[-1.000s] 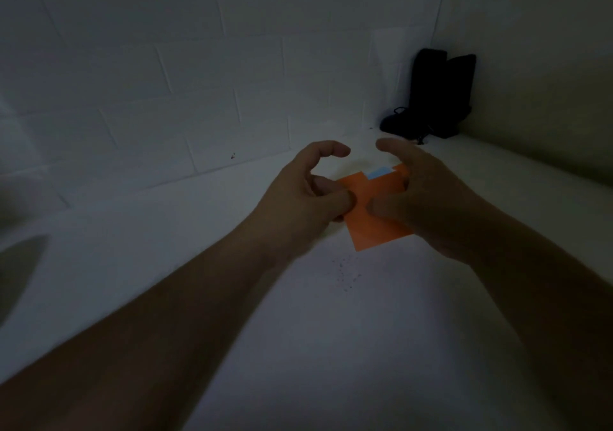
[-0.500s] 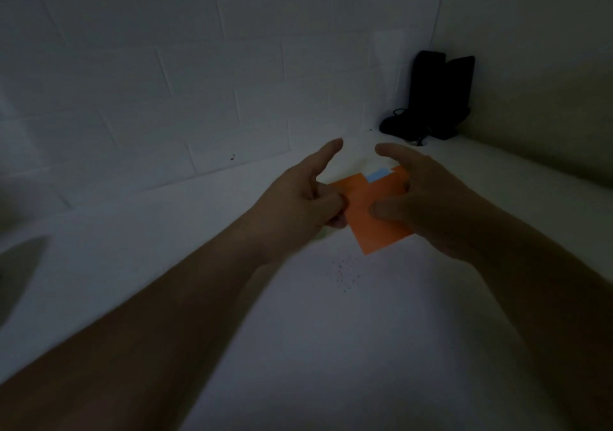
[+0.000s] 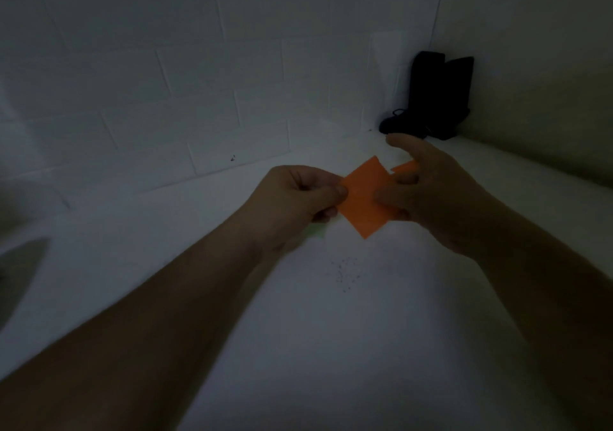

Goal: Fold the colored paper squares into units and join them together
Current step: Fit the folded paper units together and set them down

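Observation:
An orange paper square point(image 3: 363, 198) hangs above the white surface, turned like a diamond. My left hand point(image 3: 295, 198) pinches its left corner between thumb and fingers. My right hand point(image 3: 428, 191) grips its right side with the thumb on top, index finger raised. A second bit of orange paper point(image 3: 405, 166) shows behind my right fingers. A faint green paper point(image 3: 318, 231) peeks out below my left hand, mostly hidden.
The white table point(image 3: 331, 314) meets a white brick wall point(image 3: 199, 98) at the back. A black object point(image 3: 434, 95) with a cord stands in the far right corner. Small dark specks point(image 3: 346, 273) lie on the surface below the paper. The scene is dim.
The orange paper has been lifted and turned into a diamond. The blue strip seen earlier at its top is out of sight. My left fingers have closed on the left corner.

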The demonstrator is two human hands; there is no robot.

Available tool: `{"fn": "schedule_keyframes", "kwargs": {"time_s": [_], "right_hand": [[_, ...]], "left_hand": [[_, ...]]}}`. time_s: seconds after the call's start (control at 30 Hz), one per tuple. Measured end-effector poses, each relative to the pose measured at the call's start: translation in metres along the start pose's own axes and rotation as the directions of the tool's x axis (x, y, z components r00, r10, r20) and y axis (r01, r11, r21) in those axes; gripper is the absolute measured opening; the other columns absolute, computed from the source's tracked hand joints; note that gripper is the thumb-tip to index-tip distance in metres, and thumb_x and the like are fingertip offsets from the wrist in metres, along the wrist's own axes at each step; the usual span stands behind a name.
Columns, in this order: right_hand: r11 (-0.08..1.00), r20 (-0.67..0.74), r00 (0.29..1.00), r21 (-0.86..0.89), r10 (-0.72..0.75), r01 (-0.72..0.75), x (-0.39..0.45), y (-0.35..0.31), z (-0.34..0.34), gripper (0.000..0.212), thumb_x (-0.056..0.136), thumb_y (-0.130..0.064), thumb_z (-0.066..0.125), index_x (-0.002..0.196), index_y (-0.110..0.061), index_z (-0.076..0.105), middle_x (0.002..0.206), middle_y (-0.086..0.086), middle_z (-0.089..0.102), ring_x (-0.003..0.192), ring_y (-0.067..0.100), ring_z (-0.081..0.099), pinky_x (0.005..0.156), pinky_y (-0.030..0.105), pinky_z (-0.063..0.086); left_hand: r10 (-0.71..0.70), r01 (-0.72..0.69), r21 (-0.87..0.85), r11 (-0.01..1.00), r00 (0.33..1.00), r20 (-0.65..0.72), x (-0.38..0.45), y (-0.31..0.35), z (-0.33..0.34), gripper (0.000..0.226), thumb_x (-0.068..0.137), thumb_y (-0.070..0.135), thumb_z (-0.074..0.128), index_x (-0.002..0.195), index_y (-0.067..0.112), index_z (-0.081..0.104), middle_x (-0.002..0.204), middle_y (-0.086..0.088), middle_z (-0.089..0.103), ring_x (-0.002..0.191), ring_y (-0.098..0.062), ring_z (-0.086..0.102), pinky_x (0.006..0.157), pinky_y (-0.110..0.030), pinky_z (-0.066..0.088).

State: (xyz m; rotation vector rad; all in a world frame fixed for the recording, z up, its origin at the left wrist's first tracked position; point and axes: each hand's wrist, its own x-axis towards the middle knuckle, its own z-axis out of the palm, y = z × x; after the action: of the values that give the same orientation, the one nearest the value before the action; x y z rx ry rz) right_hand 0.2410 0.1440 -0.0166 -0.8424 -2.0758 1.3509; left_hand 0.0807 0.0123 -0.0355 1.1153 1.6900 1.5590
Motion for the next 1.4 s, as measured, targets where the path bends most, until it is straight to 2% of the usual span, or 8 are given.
{"fn": "schedule_keyframes", "kwargs": {"time_s": [0.3,0.53,0.73,0.9,1.0,1.17,1.27,1.4], "right_hand": [[0.978,-0.043,0.994,0.180,-0.098,0.104,0.006,0.005,-0.008,0.070,0.086,-0.020,0.077,0.144,-0.040,0.044,0.092,0.006,0.072,0.083,0.021,0.070,0.075,0.039,0.061],[0.765,0.153,0.840,-0.352,-0.521,0.539,-0.005,0.006,-0.006,0.059,0.071,-0.023,0.089,0.120,-0.042,0.063,0.138,-0.005,0.045,0.124,0.012,0.050,0.091,0.035,0.057],[0.809,0.270,0.874,-0.341,-0.404,0.479,-0.003,0.006,-0.015,0.076,0.072,0.004,0.080,0.120,-0.050,0.059,0.146,-0.017,0.036,0.127,0.006,0.047,0.089,0.026,0.057],[0.773,0.178,0.861,-0.382,-0.476,0.506,0.000,0.010,-0.005,0.046,0.075,-0.018,0.085,0.096,-0.054,0.066,0.127,-0.011,0.053,0.115,0.007,0.056,0.094,0.023,0.050],[0.817,0.042,0.868,-0.318,-0.495,0.481,-0.001,0.008,0.000,0.015,0.077,-0.029,0.084,0.088,-0.034,0.075,0.100,-0.012,0.069,0.092,0.004,0.065,0.081,0.014,0.047],[0.960,-0.097,0.957,0.033,-0.274,0.278,0.000,0.009,0.006,0.014,0.072,-0.023,0.089,0.076,-0.022,0.076,0.078,0.007,0.074,0.076,0.028,0.070,0.073,0.042,0.057],[0.974,-0.130,0.976,0.125,-0.176,0.192,0.000,0.006,0.007,0.014,0.072,-0.020,0.088,0.073,-0.024,0.075,0.074,0.006,0.071,0.067,0.019,0.065,0.062,0.039,0.058],[0.970,-0.172,0.979,0.198,-0.110,0.144,0.000,0.004,0.010,0.020,0.075,-0.015,0.085,0.074,-0.028,0.071,0.069,-0.001,0.069,0.069,0.020,0.065,0.077,0.053,0.059]], "left_hand": [[-0.107,0.092,-0.157,0.983,0.990,-0.088,0.002,0.004,-0.002,0.011,0.097,0.008,0.066,0.100,0.005,0.076,0.077,-0.010,0.070,0.070,-0.016,0.064,0.069,-0.027,0.057],[-0.255,0.245,-0.330,0.912,0.967,0.014,-0.001,0.010,-0.001,0.009,0.099,0.006,0.060,0.101,0.005,0.068,0.074,-0.007,0.067,0.062,-0.014,0.062,0.063,-0.026,0.056],[-0.312,0.304,-0.360,0.882,0.949,0.037,-0.002,0.011,0.001,0.007,0.099,0.007,0.061,0.095,0.009,0.066,0.071,-0.006,0.065,0.059,-0.013,0.062,0.062,-0.025,0.058],[-0.311,0.327,-0.317,0.890,0.945,0.101,-0.002,0.010,0.002,0.009,0.099,0.008,0.062,0.103,0.006,0.069,0.077,-0.007,0.071,0.062,-0.012,0.066,0.065,-0.025,0.061],[-0.285,0.315,-0.282,0.906,0.948,0.143,-0.004,0.008,0.003,0.012,0.098,0.008,0.064,0.106,0.005,0.072,0.088,-0.007,0.075,0.071,-0.011,0.069,0.074,-0.026,0.061],[-0.277,0.316,-0.314,0.895,0.947,0.161,-0.004,0.009,0.002,0.015,0.096,0.009,0.067,0.109,0.003,0.073,0.085,-0.007,0.073,0.074,-0.012,0.068,0.071,-0.024,0.061],[-0.288,0.326,-0.356,0.876,0.945,0.158,-0.004,0.009,0.004,0.020,0.098,0.012,0.065,0.113,0.001,0.073,0.087,-0.008,0.075,0.073,-0.013,0.070,0.071,-0.026,0.062],[-0.258,0.291,-0.339,0.895,0.956,0.139,-0.005,0.010,0.005,0.019,0.098,0.016,0.065,0.108,0.003,0.074,0.088,-0.010,0.075,0.075,-0.014,0.072,0.072,-0.026,0.062]]}}
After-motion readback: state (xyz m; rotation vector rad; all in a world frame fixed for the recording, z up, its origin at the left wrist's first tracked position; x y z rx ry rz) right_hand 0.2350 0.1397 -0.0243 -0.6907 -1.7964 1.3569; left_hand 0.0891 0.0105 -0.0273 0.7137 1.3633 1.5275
